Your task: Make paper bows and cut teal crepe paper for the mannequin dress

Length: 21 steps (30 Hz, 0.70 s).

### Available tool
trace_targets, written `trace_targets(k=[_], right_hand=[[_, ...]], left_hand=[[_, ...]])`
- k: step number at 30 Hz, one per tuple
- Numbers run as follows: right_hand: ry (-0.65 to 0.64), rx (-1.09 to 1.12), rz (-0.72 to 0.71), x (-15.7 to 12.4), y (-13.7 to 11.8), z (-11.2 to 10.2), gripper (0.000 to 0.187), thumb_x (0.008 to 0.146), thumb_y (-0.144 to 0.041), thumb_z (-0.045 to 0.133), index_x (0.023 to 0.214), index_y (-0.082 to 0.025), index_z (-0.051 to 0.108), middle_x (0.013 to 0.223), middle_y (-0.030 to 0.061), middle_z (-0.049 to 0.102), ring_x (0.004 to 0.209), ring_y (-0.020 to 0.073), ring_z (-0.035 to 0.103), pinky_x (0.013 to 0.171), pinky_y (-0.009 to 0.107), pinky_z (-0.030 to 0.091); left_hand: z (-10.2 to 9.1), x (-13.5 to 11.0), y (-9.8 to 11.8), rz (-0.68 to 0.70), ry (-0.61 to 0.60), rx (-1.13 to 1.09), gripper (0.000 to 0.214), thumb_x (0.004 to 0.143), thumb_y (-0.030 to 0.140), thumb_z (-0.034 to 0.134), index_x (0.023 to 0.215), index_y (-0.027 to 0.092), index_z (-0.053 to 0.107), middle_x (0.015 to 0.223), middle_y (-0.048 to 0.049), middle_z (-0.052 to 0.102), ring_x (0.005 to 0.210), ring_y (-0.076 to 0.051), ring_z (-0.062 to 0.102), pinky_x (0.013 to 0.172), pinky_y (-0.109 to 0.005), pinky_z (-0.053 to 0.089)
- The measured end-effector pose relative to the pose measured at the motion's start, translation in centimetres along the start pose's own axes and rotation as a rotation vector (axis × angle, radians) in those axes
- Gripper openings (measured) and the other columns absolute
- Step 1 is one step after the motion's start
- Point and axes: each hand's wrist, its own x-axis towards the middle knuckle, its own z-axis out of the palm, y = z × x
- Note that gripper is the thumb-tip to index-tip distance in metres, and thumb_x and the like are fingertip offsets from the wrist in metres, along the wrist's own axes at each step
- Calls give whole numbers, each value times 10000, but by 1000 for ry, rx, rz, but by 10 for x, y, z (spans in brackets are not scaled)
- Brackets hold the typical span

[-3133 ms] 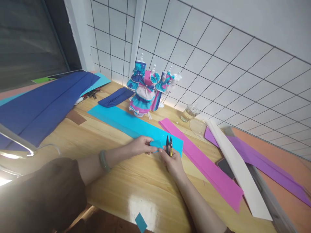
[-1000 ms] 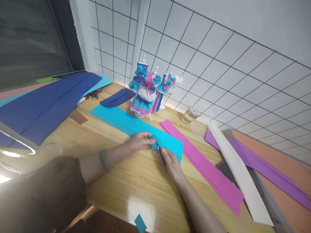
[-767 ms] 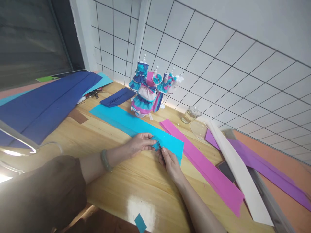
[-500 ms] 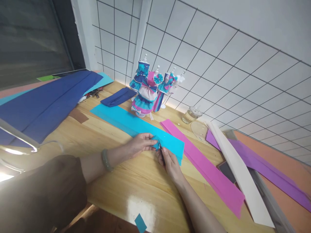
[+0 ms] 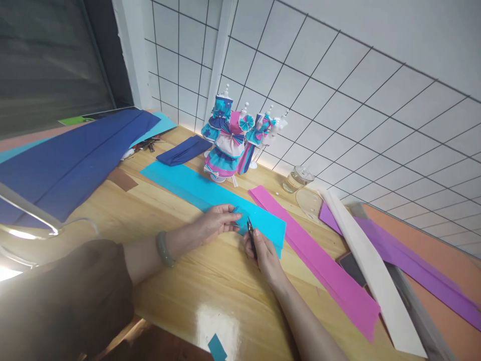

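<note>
My left hand (image 5: 219,220) pinches a small folded piece of turquoise crepe paper or cloth (image 5: 238,218) between thumb and fingers. In my right hand (image 5: 264,250) is a small dark pair of snips (image 5: 251,237), its tips pointing up toward the turquoise piece. A little gap shows between the tips and the piece. Both hands are above the front edge of a long turquoise strip (image 5: 210,193) lying on the wooden table (image 5: 180,311). My right palm hides most of the snips' handles.
Behind stand several miniature dress forms (image 5: 227,143) in colourful outfits. To the right lie a pink strip (image 5: 323,265), a white strip (image 5: 376,276), a purple strip (image 5: 417,281) and a glass cup (image 5: 296,179). Dark blue material (image 5: 78,165) covers the left; a teal scrap (image 5: 217,347) lies in front.
The snips have come away from the turquoise piece, leaving a small gap. The piece has turned in my left fingers. The view has shifted slightly.
</note>
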Motion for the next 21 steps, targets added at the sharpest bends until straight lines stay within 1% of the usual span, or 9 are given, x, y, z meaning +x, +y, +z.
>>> trace_targets(k=[3, 6, 8, 10, 12, 14, 16, 19, 21], right_hand=[[26, 70, 54, 2, 4, 0, 459, 854, -548, 245, 805, -170, 501, 483, -51, 380, 370, 82, 287, 366, 226, 193], [70, 63, 55, 3, 5, 0, 442, 836, -562, 291, 819, -169, 492, 489, -56, 381, 363, 79, 295, 360, 220, 200], [87, 21, 31, 2, 4, 0, 419, 831, -551, 325, 790, -169, 490, 489, -54, 384, 381, 84, 318, 378, 222, 228], [105, -32, 8, 2, 4, -1, 396, 830, -536, 348, 739, -175, 482, 481, -52, 381, 403, 91, 329, 403, 227, 251], [126, -80, -6, 2, 5, -2, 377, 822, -526, 375, 695, -185, 473, 473, -52, 377, 421, 98, 328, 422, 231, 263], [137, -127, -15, 2, 6, -3, 358, 810, -518, 401, 700, -188, 487, 479, -52, 383, 439, 104, 329, 436, 232, 270], [132, -180, -28, 2, 7, -4, 333, 805, -501, 419, 754, -185, 511, 507, -48, 400, 464, 109, 339, 454, 231, 281], [125, -260, -75, 2, 7, -5, 310, 815, -467, 423, 803, -175, 525, 595, -25, 452, 544, 120, 381, 511, 234, 315], [140, -275, -94, 2, 7, -6, 306, 814, -460, 429, 798, -172, 530, 632, -15, 465, 576, 123, 392, 530, 235, 325]], left_hand=[[0, 0, 4, 14, 40, -67, 224, 646, 177, 685, 793, 156, 517, 810, -17, 601, 725, -121, 574, 726, -311, 465], [4, -3, 9, 1, -40, -21, 183, 668, 198, 664, 786, 141, 537, 827, -39, 607, 762, -132, 576, 738, -296, 453], [6, -4, 11, 23, -86, 85, 179, 663, 223, 669, 764, 131, 552, 789, -33, 610, 740, -123, 569, 726, -267, 439], [8, -6, 12, 67, -105, 237, 185, 649, 244, 680, 738, 133, 562, 733, -13, 610, 693, -108, 556, 697, -241, 426], [9, -7, 12, 120, -140, 403, 183, 644, 261, 680, 730, 138, 576, 719, -8, 616, 691, -112, 550, 685, -234, 419], [9, -8, 11, 171, -177, 546, 173, 656, 275, 663, 738, 140, 591, 752, -20, 624, 734, -129, 553, 699, -239, 417], [8, -9, 8, 211, -188, 658, 162, 679, 282, 637, 753, 141, 605, 787, -34, 628, 773, -145, 553, 708, -242, 414], [8, -11, 6, 225, -179, 757, 166, 705, 291, 604, 776, 141, 618, 805, -44, 633, 787, -159, 556, 698, -245, 413], [8, -11, 7, 230, -160, 747, 167, 695, 290, 611, 766, 138, 616, 779, -37, 630, 759, -153, 558, 678, -241, 413]])
